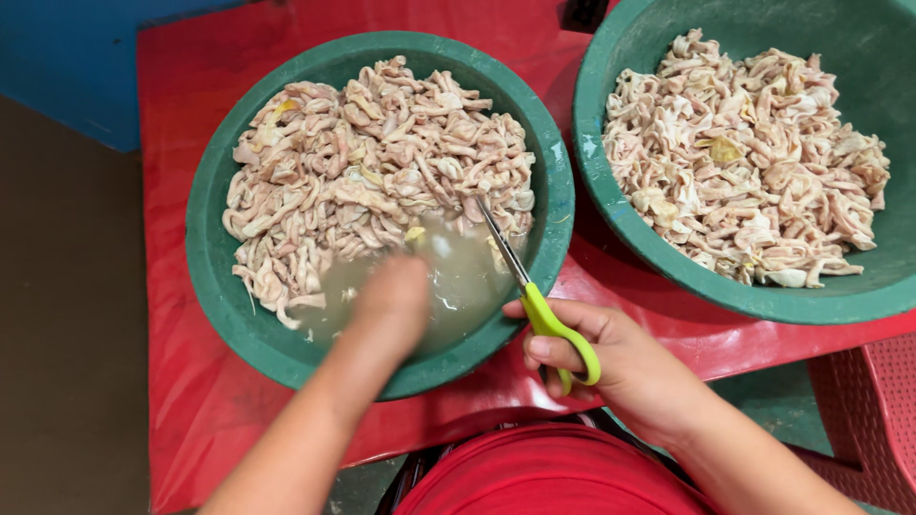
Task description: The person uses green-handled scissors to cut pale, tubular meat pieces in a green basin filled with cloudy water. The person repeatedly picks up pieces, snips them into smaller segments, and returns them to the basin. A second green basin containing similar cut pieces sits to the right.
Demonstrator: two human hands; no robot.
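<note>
— Why the right hand (625, 367) low at the near rim? 
— Fingers threaded through the lime-green plastic loops of the steel-bladed scissors (534, 300), curled tight round them; blades shut together, tips angled up and left over the round dark-green plastic basin (215, 286), close to the edge of the pale pinkish-cream heap of coiled raw intestine pieces (372, 167). Probably parked there ready, clear of the other hand.

— And the left hand (391, 300)? 
— Reaching into that same basin, down at the cloudy grey-beige pool of liquid (468, 277) on the near side. Blurred, so cannot tell whether spread or pinching anything.

— Heap pushed to the far side? 
— Yes, banked against the far and left wall, liquid gathered at the near side, likely so pieces can be fished out.

— To the right? 
— Second, larger round dark-green basin (668, 267), touching or nearly touching the first, with a drier mound of similar cream pieces (754, 162). Both on a red sheet-covered table (181, 381); red perforated plastic seat (868, 410) lower right, blue surface (67, 57) upper left.

— Packages, labels, signs? 
— None visible.
</note>
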